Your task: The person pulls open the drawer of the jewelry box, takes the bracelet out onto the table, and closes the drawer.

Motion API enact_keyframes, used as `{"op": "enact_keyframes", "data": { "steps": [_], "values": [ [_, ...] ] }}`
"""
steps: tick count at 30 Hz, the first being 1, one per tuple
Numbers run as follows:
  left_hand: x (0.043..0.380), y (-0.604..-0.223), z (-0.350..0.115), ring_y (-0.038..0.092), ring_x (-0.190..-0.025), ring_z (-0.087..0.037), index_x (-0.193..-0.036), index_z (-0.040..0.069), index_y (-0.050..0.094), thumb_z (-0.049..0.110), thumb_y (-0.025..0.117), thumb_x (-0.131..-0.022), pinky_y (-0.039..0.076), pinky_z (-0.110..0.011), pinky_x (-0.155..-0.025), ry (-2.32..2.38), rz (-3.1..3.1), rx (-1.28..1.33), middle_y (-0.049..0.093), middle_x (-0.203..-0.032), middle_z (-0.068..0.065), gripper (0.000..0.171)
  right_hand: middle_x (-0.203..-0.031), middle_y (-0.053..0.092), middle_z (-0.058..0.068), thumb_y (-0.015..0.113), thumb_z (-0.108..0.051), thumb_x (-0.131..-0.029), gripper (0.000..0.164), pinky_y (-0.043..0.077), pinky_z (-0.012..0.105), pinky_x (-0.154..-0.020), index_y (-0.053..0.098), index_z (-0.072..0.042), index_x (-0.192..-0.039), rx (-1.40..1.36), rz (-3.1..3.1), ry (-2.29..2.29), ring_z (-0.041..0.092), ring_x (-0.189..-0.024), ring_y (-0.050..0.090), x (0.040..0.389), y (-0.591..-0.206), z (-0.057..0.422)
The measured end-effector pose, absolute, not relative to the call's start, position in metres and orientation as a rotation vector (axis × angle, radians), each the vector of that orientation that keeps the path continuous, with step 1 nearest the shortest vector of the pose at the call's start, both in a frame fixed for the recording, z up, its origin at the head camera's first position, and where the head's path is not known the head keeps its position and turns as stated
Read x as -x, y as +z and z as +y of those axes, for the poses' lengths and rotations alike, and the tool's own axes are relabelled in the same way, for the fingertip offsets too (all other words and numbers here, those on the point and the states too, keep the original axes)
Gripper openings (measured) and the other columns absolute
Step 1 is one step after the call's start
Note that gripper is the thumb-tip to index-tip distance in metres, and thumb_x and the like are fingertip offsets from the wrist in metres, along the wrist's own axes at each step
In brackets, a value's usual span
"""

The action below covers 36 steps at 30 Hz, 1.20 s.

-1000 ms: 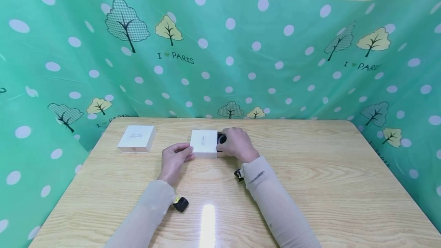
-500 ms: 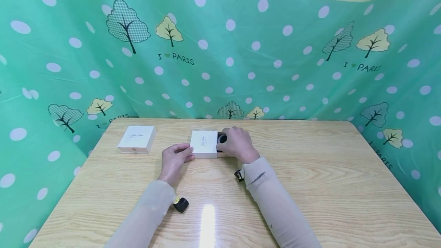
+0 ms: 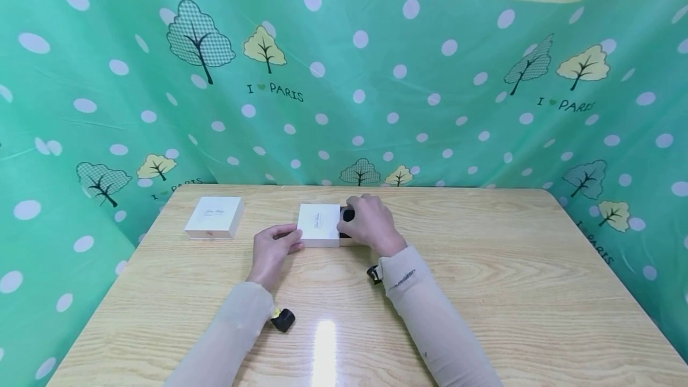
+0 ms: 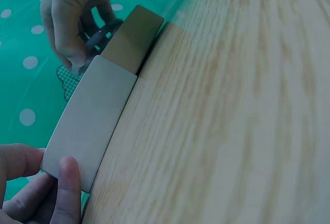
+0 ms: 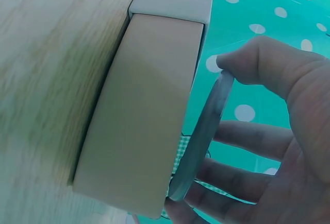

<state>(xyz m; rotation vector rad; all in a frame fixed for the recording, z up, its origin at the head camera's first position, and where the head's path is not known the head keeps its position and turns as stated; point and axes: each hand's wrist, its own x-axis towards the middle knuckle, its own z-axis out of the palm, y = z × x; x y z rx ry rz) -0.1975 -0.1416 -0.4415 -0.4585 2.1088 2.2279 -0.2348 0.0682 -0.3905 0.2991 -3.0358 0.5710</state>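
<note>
A white drawer box (image 3: 318, 223) with dark lettering lies on the wooden table, its peach-beige inner drawer (image 5: 136, 110) pulled partly out to the right. My left hand (image 3: 273, 249) pinches the box's white sleeve at its near left corner, thumb and fingers on its sides. Over the open drawer, my right hand (image 3: 371, 224) holds a smooth grey-green bangle (image 5: 201, 139) between thumb and fingertips. In the right wrist view the bangle appears edge-on and tilted beside the drawer's top edge. The dark inside of the drawer is mostly hidden by my right hand.
A second white box (image 3: 215, 214), closed and similarly lettered, sits at the back left of the table (image 3: 510, 279). Behind the table's far edge hangs a green dotted curtain (image 3: 322, 76). Each wrist carries a small black camera (image 3: 282, 319).
My right hand has risen very slightly, and the bangle in it now shows less of its round outline above the drawer. My left hand and both boxes have stayed put.
</note>
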Motion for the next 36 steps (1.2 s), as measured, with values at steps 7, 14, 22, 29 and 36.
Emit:
{"op": "enact_keyframes", "data": {
  "steps": [7, 14, 22, 29, 36],
  "values": [
    [0.197, -0.441, -0.142, 0.068, -0.080, -0.020, -0.111, -0.003, 0.065, 0.004, 0.068, -0.087, 0.057, -0.029, -0.079, 2.224, 2.106, 0.467, 0.055, -0.110, -0.017, 0.025, -0.114, 0.058, 0.008, 0.072, -0.038, -0.076, 0.057, 0.049, 0.036, -0.071, 0.061, -0.013, -0.126, -0.283, -3.028, 0.603, 0.023, -0.097, 0.050, 0.233, -0.389, 0.068],
    [0.197, -0.441, -0.141, 0.069, -0.079, -0.020, -0.111, -0.003, 0.065, 0.004, 0.068, -0.087, 0.057, -0.028, -0.078, 2.215, 2.121, 0.468, 0.056, -0.109, -0.017, 0.025, -0.112, 0.058, 0.009, 0.072, -0.037, -0.075, 0.058, 0.050, 0.038, -0.072, 0.061, -0.012, -0.126, -0.296, -3.020, 0.595, 0.024, -0.097, 0.051, 0.231, -0.389, 0.070],
    [0.197, -0.442, -0.142, 0.069, -0.081, -0.021, -0.113, -0.003, 0.064, 0.005, 0.068, -0.088, 0.057, -0.028, -0.079, 2.214, 2.112, 0.459, 0.056, -0.110, -0.017, 0.026, -0.124, 0.056, 0.011, 0.073, -0.039, -0.078, 0.059, 0.051, 0.039, -0.078, 0.060, -0.012, -0.128, -0.313, -3.025, 0.595, 0.025, -0.105, 0.051, 0.231, -0.390, 0.072],
    [0.197, -0.441, -0.142, 0.069, -0.080, -0.021, -0.113, -0.003, 0.064, 0.005, 0.068, -0.088, 0.057, -0.028, -0.079, 2.217, 2.116, 0.458, 0.056, -0.110, -0.018, 0.026, -0.119, 0.058, 0.010, 0.072, -0.038, -0.076, 0.058, 0.051, 0.039, -0.079, 0.062, -0.011, -0.126, -0.337, -2.999, 0.549, 0.025, -0.104, 0.052, 0.231, -0.393, 0.074],
    [0.197, -0.441, -0.142, 0.069, -0.079, -0.021, -0.112, -0.003, 0.065, 0.003, 0.068, -0.088, 0.057, -0.029, -0.079, 2.230, 2.107, 0.465, 0.057, -0.110, -0.017, 0.025, -0.114, 0.059, 0.008, 0.070, -0.034, -0.076, 0.052, 0.050, 0.040, -0.083, 0.064, -0.013, -0.122, -0.361, -2.953, 0.554, 0.025, -0.102, 0.052, 0.230, -0.392, 0.079]
  ]
}}
